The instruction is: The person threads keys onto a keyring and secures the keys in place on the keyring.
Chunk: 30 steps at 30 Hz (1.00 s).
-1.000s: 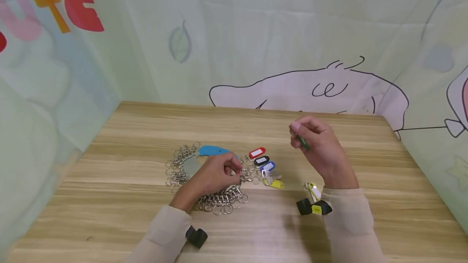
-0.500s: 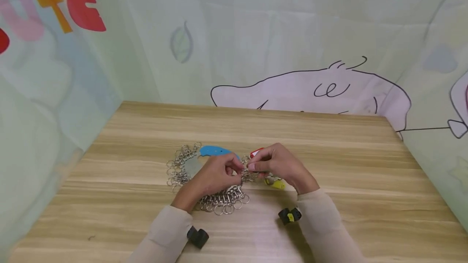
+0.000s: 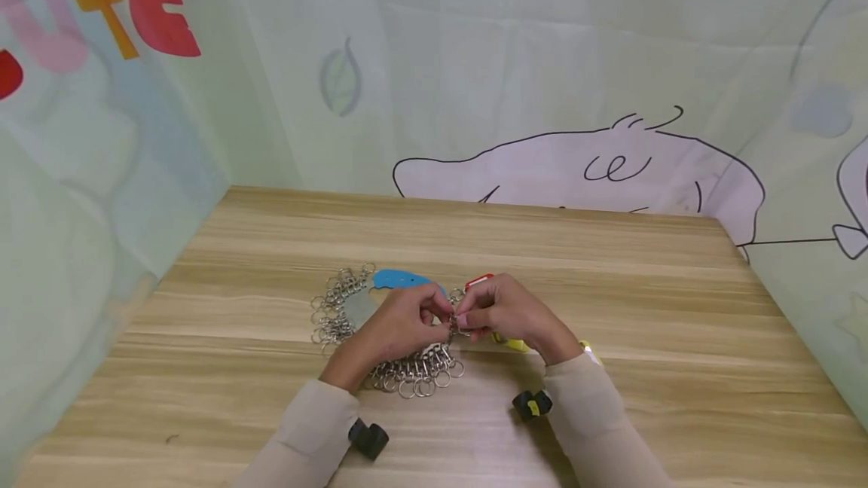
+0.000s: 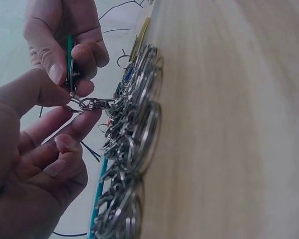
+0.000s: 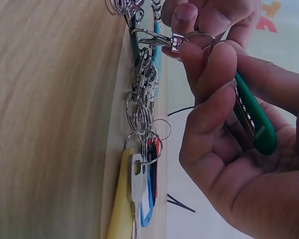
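My left hand (image 3: 400, 315) pinches a metal key ring (image 5: 199, 35) that hangs from a swivel clasp (image 5: 157, 39). Against it, my right hand (image 3: 515, 315) holds a green key tag (image 5: 256, 117) in its curled fingers, with a toothed metal key (image 5: 244, 110) lying along the tag. The small ring of the tag meets the key ring between both hands' fingertips, partly hidden by them. Many more clasps with rings (image 3: 414, 379) fan out round a flat holder with a blue part (image 3: 400, 278) and a grey part (image 3: 359, 307), under and beside my left hand.
Beside the right hand, a red tag (image 3: 478, 281), a yellow tag (image 5: 120, 194) with a silver key (image 5: 137, 179) and a blue tag (image 5: 146, 199) hang on rings. Another yellow tag (image 3: 588, 352) lies by the right sleeve on the wooden table (image 3: 271, 232).
The right hand has come left and down from above the table with the green tag, meeting the left hand at the ring. The left hand has stayed nearly still.
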Tool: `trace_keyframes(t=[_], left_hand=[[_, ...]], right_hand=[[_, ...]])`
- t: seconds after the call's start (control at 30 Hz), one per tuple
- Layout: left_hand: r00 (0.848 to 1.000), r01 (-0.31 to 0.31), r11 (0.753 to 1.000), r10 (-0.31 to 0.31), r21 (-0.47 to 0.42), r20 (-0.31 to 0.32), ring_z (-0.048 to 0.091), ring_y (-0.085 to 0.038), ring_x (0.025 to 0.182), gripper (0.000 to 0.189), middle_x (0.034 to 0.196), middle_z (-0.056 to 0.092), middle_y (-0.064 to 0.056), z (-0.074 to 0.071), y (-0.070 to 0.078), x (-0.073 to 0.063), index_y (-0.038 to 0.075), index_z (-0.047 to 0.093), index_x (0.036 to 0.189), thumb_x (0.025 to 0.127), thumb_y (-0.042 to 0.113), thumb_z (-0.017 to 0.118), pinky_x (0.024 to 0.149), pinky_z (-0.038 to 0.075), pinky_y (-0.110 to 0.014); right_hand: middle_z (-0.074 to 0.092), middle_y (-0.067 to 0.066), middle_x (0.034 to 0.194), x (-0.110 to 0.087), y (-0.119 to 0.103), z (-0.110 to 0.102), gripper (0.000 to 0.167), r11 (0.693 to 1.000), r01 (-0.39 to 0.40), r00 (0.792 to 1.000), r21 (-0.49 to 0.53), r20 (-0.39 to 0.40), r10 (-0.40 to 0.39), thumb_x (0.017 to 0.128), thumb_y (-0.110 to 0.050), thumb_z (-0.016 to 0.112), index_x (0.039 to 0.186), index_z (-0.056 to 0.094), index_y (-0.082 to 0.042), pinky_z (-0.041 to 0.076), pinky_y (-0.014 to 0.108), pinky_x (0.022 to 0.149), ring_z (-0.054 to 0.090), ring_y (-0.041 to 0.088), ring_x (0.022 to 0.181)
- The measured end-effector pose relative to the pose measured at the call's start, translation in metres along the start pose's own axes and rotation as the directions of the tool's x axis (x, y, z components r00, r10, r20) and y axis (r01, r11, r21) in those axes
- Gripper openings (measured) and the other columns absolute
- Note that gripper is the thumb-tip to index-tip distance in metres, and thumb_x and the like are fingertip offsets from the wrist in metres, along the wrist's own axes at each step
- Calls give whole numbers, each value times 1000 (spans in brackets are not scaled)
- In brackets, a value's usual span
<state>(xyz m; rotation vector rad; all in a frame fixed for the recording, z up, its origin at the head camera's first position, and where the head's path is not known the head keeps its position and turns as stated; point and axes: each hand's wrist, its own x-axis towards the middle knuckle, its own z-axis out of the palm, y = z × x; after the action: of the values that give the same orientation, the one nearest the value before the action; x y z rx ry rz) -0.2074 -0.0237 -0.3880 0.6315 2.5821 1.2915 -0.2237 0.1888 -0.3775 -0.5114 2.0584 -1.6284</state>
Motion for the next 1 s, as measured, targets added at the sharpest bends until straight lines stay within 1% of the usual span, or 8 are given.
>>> trace_keyframes(t=[0.2,0.37,0.47,0.6,0.7,0.83,1.0], left_hand=[[1000,-6,1000,6,6,-9,52,-9,65,18,77,61,5,0,0,0,15,67,94,79,10,74,56,43,-26],[1000,-5,1000,5,2,-11,53,-9,66,18,78,62,6,0,0,1,15,67,93,78,9,74,57,44,-26],[1000,-3,1000,4,7,-11,55,-10,68,16,80,63,7,0,0,1,15,67,93,80,11,75,59,46,-27],[1000,1,1000,-1,6,9,59,-11,75,14,87,67,8,-1,-1,1,16,68,97,85,17,77,66,50,-30],[999,11,1000,-12,4,35,58,-13,73,21,86,66,6,-3,-2,1,16,69,105,87,22,79,65,49,-31],[998,23,1000,-23,-9,57,54,-14,66,32,79,61,1,-2,-3,1,14,68,114,87,24,81,57,45,-30],[999,11,1000,-9,-22,53,54,-14,65,26,77,61,2,0,-3,1,16,70,109,86,23,81,56,45,-29]], right_hand=[[65,9,83,1,-1,1,4,1000,6,1000,10,2,-6,86,11,67,86,71,9,56,34,60,64,18,60],[64,10,83,1,-1,2,6,1000,20,1000,-16,2,-20,85,12,68,83,71,7,58,39,63,65,19,61],[64,8,83,0,-2,2,7,998,33,999,-49,-4,-33,85,11,69,82,72,5,58,41,63,65,19,61],[64,6,83,-1,-2,0,7,996,32,999,-82,-15,-34,86,9,70,82,72,4,57,41,60,66,20,60],[67,7,84,-2,-2,-2,5,997,22,1000,-77,-11,-23,88,6,70,84,71,4,56,40,59,66,22,61],[69,10,85,-3,-3,-4,3,999,-3,1000,-47,-10,3,90,2,70,88,71,3,53,36,58,66,25,62],[69,12,85,-2,-1,-4,4,999,-6,1000,-33,-3,6,91,2,66,93,70,2,50,32,60,64,23,63]])
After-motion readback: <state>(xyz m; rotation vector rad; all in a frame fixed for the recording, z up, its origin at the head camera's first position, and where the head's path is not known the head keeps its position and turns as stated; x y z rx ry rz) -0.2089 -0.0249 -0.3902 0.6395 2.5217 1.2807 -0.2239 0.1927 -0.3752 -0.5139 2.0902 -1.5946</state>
